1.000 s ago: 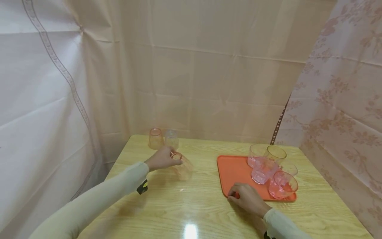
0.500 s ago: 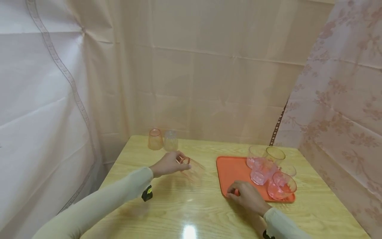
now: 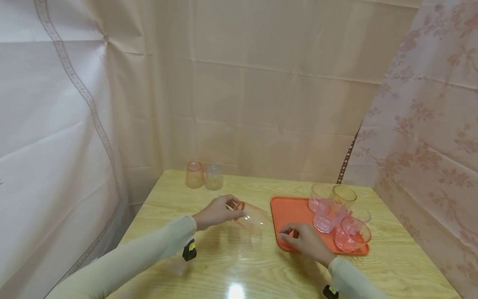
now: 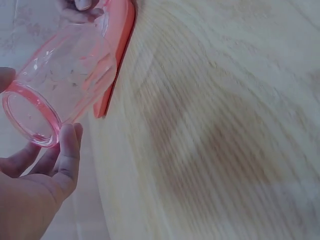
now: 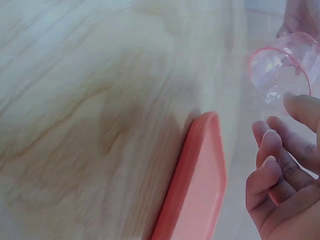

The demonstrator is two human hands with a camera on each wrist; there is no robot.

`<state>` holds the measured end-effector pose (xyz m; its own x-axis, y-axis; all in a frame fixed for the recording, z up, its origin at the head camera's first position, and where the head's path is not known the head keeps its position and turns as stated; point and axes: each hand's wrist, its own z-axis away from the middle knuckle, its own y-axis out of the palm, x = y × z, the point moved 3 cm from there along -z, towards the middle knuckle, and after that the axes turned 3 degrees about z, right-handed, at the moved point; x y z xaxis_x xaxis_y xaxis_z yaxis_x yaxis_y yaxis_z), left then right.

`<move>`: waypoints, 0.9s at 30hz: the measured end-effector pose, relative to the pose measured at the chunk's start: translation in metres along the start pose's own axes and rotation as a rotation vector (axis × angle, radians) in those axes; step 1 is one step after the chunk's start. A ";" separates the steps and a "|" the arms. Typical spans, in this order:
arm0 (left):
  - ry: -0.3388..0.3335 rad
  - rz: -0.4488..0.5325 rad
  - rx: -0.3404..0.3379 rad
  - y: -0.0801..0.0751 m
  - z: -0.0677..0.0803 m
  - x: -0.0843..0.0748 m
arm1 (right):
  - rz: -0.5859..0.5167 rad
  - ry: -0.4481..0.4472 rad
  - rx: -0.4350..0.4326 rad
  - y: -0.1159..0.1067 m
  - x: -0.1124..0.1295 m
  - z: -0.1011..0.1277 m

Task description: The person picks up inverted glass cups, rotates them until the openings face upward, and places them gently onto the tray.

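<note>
just below the centre of the head view, the person's left hand (image 3: 218, 212) pinches a tinted cup (image 3: 254, 218) by what looks like its narrower end, thumb opposite fingers. the cup is tipped sideways, wider end toward the right of the frame; i'd say that grip keeps the fingers off its mouth. near it, not touching, the right hand (image 3: 308, 241) hovers at the lower left corner of a red tray (image 3: 289, 209), fingers loosely bent, nothing visible in them; so the two hands are apart.

on the tray's right side, several see-through glasses bunch together, among them a yellow-rimmed glass (image 3: 345, 199) and, lower down, a pink glass (image 3: 351, 238); i can't tell which ones touch.

left of centre, by the table's (image 3: 168, 199) far edge, an orange cup (image 3: 195, 177) and a clear cup (image 3: 214, 178) stand side by side, mouth-down, probably because the wider rim sits steadier.
</note>
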<state>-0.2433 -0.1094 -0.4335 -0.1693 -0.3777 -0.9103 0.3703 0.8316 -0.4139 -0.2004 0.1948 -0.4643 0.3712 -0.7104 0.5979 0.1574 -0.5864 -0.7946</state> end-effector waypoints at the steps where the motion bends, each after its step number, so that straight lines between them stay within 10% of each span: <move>1: -0.003 0.024 0.003 0.001 0.000 0.000 | -0.014 0.012 -0.004 0.000 0.002 -0.001; 27: -0.011 0.242 0.079 0.020 0.002 0.004 | -0.701 0.252 0.056 -0.005 0.018 -0.018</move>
<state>-0.2349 -0.0954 -0.4456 -0.0568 -0.1764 -0.9827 0.4690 0.8642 -0.1823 -0.2111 0.1777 -0.4477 -0.0534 -0.2488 0.9671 0.3293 -0.9187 -0.2181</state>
